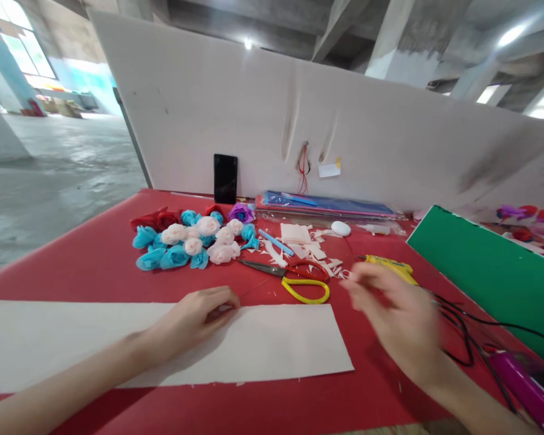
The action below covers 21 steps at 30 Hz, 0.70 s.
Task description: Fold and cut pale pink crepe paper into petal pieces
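Observation:
A long white strip of paper-like sheet lies flat across the red table. My left hand rests on its upper edge, fingers curled together in a pinch. From those fingertips a thin dark strand runs toward the scissors. My right hand is raised to the right of the sheet, blurred by motion. Its thumb and fingers come together, but what they hold cannot be made out. Between and beyond the hands lie scissors with red and yellow handles. A yellow glue gun lies just behind my right hand.
Blue, pink, red and purple fabric-like flowers sit at back left, near an upright phone. White scraps, a light blue pen and a white oval object lie behind the scissors. A green board, black cables and a magenta device occupy the right.

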Tool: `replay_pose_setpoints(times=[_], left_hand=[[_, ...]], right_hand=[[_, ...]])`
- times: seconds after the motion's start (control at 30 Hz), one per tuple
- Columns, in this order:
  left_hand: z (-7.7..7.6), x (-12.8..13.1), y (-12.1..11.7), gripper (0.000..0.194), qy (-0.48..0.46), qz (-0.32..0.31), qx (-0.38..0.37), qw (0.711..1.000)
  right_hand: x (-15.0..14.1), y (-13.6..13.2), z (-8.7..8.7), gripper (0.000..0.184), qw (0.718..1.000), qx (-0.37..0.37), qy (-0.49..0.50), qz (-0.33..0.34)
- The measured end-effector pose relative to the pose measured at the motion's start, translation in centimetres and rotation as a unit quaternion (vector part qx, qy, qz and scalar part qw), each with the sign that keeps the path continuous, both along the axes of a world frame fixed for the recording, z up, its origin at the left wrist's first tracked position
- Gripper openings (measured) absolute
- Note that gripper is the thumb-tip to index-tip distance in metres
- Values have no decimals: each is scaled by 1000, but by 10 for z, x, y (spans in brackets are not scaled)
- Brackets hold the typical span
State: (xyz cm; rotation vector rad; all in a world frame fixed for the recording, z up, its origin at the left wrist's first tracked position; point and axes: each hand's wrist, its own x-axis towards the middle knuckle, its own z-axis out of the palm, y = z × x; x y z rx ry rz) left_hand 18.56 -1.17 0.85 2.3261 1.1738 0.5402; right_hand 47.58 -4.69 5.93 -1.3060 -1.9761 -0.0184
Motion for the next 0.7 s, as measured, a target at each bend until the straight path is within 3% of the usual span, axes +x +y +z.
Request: replay_pose_setpoints(times=[0.1, 0.23, 0.3, 0.53, 0.7], left_hand=[[0, 1, -2, 23, 5, 6, -5, 1000], [-3, 0, 1, 24, 6, -1, -21, 1000], [-4, 0, 2, 25, 6, -2, -25, 1000], [-4, -1, 1, 23, 5, -19, -17, 1000], [-3, 0, 0, 23, 7, -29, -1, 1000]], right_hand=[[-1, 33, -16, 17, 993, -87, -78, 12], [-5, 66, -29, 21, 978, -149, -143, 36], [-10, 72, -30, 20, 967, -179, -171, 66], [-26, 81, -26, 61, 936, -261, -217, 96], [-21, 85, -20, 58, 942, -279, -165, 85]])
